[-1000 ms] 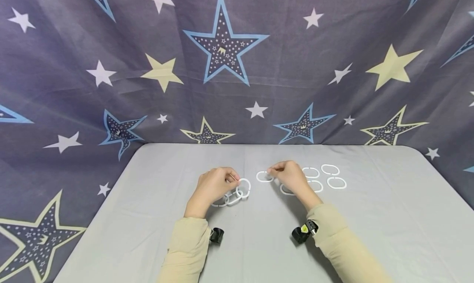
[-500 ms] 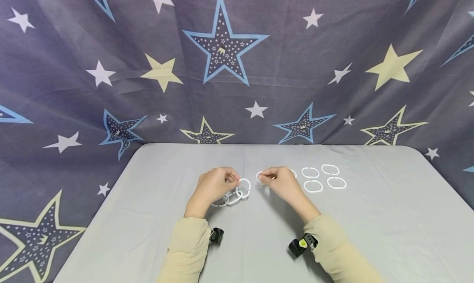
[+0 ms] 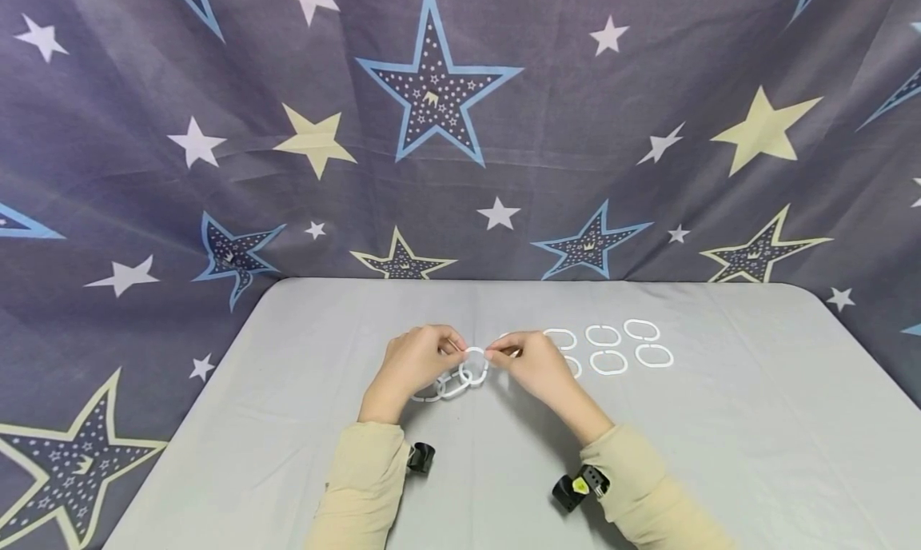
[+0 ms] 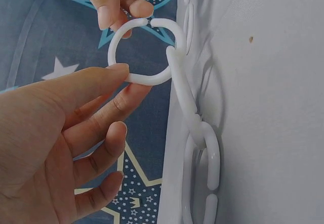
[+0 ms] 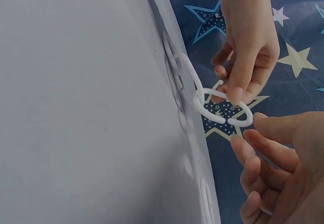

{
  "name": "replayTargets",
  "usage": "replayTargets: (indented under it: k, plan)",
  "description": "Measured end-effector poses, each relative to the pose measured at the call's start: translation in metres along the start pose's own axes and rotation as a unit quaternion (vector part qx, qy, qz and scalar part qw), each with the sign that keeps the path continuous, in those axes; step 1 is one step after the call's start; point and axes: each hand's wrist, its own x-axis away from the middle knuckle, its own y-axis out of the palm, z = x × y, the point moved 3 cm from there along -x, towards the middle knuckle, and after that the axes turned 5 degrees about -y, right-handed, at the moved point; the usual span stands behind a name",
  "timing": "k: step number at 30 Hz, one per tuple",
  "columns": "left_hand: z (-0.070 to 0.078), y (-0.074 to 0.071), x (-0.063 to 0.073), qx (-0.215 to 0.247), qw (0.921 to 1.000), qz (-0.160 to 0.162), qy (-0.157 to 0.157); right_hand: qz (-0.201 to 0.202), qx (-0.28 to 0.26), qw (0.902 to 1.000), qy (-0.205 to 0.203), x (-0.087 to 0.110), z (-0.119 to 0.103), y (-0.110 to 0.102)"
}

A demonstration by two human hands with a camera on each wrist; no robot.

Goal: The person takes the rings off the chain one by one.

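A white plastic chain link [image 4: 177,34], an oval ring with a small gap, stands raised above the table. My left hand [image 3: 417,358] pinches it between thumb and index finger; the other fingers are loosely curled. A second link [image 4: 183,90] hooks through it and slopes down to a third link [image 4: 215,153]; the chain runs under the left hand in the head view. My right hand [image 3: 540,366] is at the opposite side of the raised link, its thumb [image 5: 271,125] and index fingertip right at the ring's edge, with a space between them.
Several loose white links [image 3: 654,345] lie in two rows on the grey-covered table [image 3: 504,470], to the right and partly behind the right hand. A dark star-patterned curtain [image 3: 446,190] hangs behind the table's far edge. Small black cameras [image 3: 420,458] sit on both wrists.
My right hand has moved left from over the loose links to the raised link, uncovering more of them. The left hand and chain have stayed in place.
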Motion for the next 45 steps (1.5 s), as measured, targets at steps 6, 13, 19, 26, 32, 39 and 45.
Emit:
replayTargets:
  k: [6, 13, 19, 26, 32, 39, 45]
  plan:
    - [0.000, 0.001, 0.000, 0.001, 0.9999, -0.002, 0.010, -0.004, -0.005, 1.0000, -0.002, -0.001, -0.001, 0.007]
    - [-0.001, 0.002, -0.001, 0.000, 0.9999, -0.005, 0.016, 0.000, -0.008, 1.0000, -0.001, 0.000, -0.002, 0.009]
    - [-0.002, 0.001, -0.001, 0.008, 0.9997, -0.016, 0.014, 0.011, -0.010, 0.9999, -0.005, 0.000, 0.001, 0.011]
    - [-0.009, -0.003, 0.001, 0.020, 0.9995, -0.026, -0.001, 0.021, -0.015, 0.9996, -0.010, -0.001, 0.004, 0.010]
    - [-0.018, -0.001, 0.002, 0.014, 0.9984, -0.046, -0.028, 0.025, -0.025, 0.9994, -0.008, 0.000, 0.007, 0.011]
    - [-0.024, 0.000, 0.004, 0.020, 0.9952, -0.077, -0.057, 0.029, -0.031, 0.9991, -0.007, 0.002, 0.007, 0.013]
    - [-0.028, 0.002, 0.007, 0.034, 0.9899, -0.110, -0.083, 0.033, -0.031, 0.9989, -0.013, 0.002, 0.006, 0.013]
